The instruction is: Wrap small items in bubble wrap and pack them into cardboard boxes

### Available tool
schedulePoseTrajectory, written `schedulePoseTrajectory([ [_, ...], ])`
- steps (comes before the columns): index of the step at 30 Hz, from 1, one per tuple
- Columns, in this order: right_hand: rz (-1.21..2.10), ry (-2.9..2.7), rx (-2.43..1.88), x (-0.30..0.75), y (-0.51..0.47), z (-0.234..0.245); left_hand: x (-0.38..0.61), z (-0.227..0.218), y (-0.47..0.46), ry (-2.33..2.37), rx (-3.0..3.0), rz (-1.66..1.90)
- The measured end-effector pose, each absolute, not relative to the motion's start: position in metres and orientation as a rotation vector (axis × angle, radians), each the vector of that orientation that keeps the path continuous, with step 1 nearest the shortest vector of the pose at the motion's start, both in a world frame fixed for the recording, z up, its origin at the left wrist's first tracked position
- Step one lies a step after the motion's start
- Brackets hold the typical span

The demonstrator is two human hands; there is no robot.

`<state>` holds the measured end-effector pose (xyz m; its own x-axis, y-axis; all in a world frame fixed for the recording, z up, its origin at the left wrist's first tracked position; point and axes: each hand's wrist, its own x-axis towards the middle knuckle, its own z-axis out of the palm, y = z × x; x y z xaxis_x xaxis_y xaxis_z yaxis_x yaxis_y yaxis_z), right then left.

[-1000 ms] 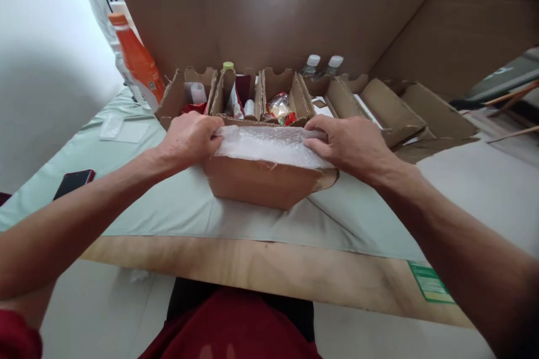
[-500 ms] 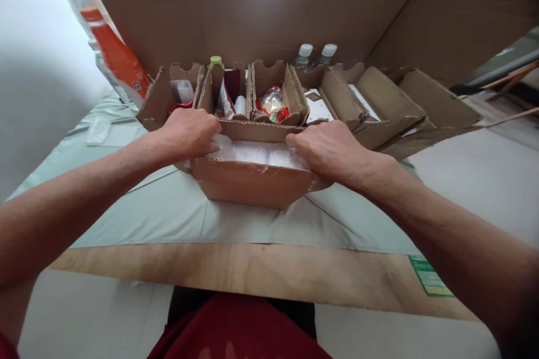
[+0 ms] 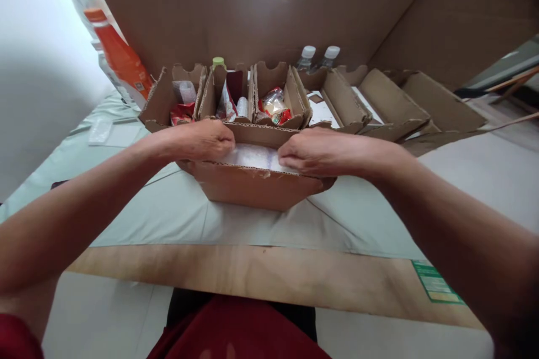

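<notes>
A small open cardboard box (image 3: 256, 190) stands on the pale green table cover in front of me. White bubble wrap (image 3: 251, 155) lies inside it, below the rim. My left hand (image 3: 202, 139) rests on the wrap at the box's left side, fingers curled and pressed down on it. My right hand (image 3: 320, 150) presses on the wrap at the right side, fingers bent together. The two hands are a short gap apart over the middle of the box.
Behind the box runs a row of cardboard compartments (image 3: 236, 98) holding snack packets and small bottles, with empty ones (image 3: 379, 104) to the right. An orange bottle (image 3: 120, 56) stands at the back left. Two white-capped bottles (image 3: 318, 57) stand against a tall cardboard wall (image 3: 269, 5).
The bubble wrap went from lying over the box's top to sitting down inside it. Both hands moved inward toward the box's middle, pressing on it.
</notes>
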<state>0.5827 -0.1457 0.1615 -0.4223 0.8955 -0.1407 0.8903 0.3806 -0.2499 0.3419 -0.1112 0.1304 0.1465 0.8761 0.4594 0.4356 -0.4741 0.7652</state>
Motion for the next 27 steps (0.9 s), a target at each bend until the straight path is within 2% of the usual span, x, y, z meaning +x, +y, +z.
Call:
schedulePoseTrajectory([
  [2,0.534,-2.761,-1.744,0.580,-0.138,0.163,0.342,0.134,-0.114,1.239,1.974,1.288],
  [5,0.449,-2.633,-1.652,0.589,-0.156,0.171,0.330,0.149,-0.121,1.207,2.005,1.285],
  [9,0.025,-2.010,-1.512,0.621,-0.223,0.159,0.290,0.146,-0.141,1.155,2.180,1.270],
  [11,-0.110,-1.654,-1.597,0.633,-0.254,0.133,0.269,0.123,-0.154,1.300,1.952,1.580],
  [13,-0.050,-1.443,-1.673,0.635,-0.272,0.096,0.257,0.088,-0.164,1.381,1.662,1.620],
  [18,0.357,-1.403,-1.606,0.595,-0.264,0.027,0.277,0.018,-0.158,1.199,1.618,1.229],
  [23,0.363,-1.329,-1.575,0.560,-0.257,0.017,0.312,0.003,-0.159,1.225,1.551,1.136],
  [27,0.360,-1.332,-1.558,0.540,-0.270,0.019,0.292,-0.003,-0.194,1.363,1.499,1.187],
])
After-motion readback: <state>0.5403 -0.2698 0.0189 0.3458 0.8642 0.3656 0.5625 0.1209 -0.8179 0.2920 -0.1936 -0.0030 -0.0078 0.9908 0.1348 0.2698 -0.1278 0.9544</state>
